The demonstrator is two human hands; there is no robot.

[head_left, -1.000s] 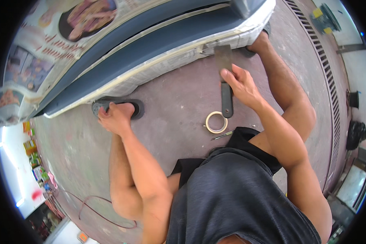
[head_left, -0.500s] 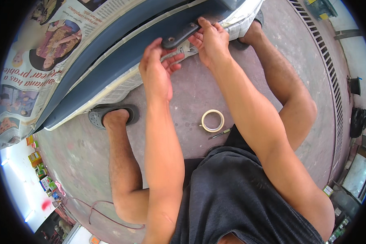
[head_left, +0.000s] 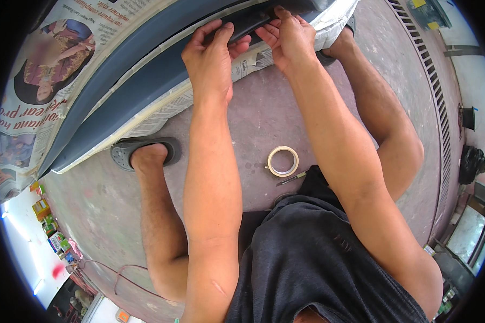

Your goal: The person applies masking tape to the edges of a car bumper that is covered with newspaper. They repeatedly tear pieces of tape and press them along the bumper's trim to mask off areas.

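A dark oblong plastic piece [head_left: 251,27] is held at both ends against a blue-grey car bumper [head_left: 118,112]. My left hand [head_left: 209,59] pinches its left end, thumb on top and fingers curled round. On the right end, my right hand [head_left: 292,40] grips with the thumb above and the fingertips beneath. Part of the piece is hidden behind my fingers. Newspaper masking [head_left: 156,114] and pale tape run along the bumper's lower edge, just below my hands.
On the concrete floor between my legs lie a roll of masking tape [head_left: 282,174] and a utility knife [head_left: 291,178]. More newspaper [head_left: 51,70] covers the upper left. A floor grate [head_left: 435,81] runs down the right side. A thin hose [head_left: 117,277] trails at lower left.
Both hands have moved up and forward, bringing the dark oblong piece from in front of the bumper to against it. Its screw holes, seen before, are now out of sight.
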